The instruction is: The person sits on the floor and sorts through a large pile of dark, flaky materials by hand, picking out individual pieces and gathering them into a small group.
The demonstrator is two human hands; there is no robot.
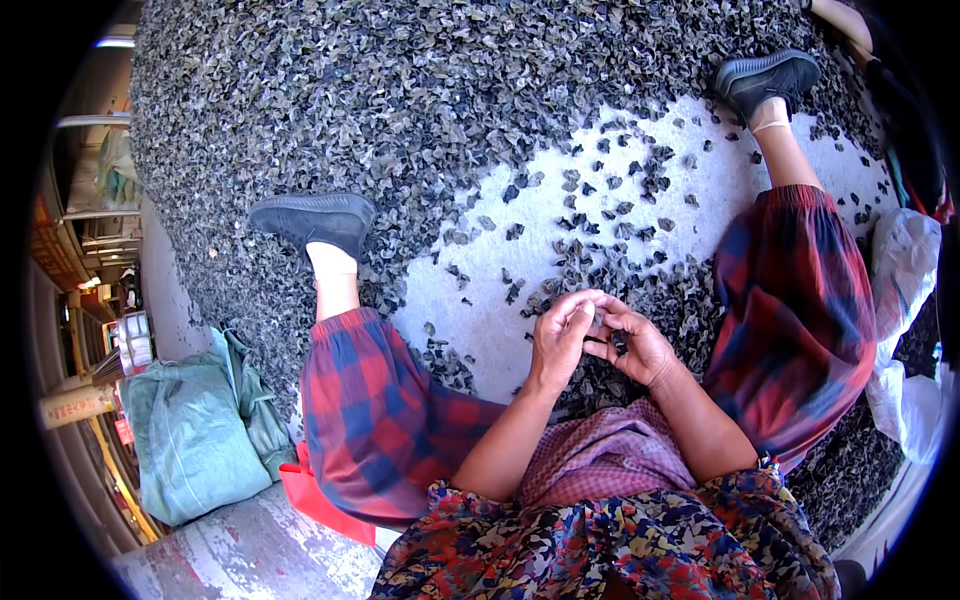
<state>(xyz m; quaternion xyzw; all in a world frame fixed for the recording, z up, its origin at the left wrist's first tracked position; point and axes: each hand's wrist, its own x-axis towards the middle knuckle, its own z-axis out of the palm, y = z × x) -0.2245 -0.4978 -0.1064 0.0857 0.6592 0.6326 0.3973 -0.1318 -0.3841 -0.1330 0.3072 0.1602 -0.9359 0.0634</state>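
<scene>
My left hand (562, 337) and my right hand (637, 345) meet in front of my lap, fingertips together. Between the fingers shows a small, pale, greyish piece, perhaps one of the dried pieces; which hand grips it is partly hidden. Below and around the hands lie dark, crinkled dried pieces (592, 382) that look like black fungus, in a loose heap between my legs. More are scattered singly over the pale floor (480, 300). A thick spread of the same dark pieces (420, 90) covers the floor beyond.
My shoes (322, 217) rest on or beside the spread. At the left lie a folded green woven sack (195, 435) and a red item (330, 506). White plastic bags (904, 262) are at the right. Another person's arm (844, 22) reaches in at the top right.
</scene>
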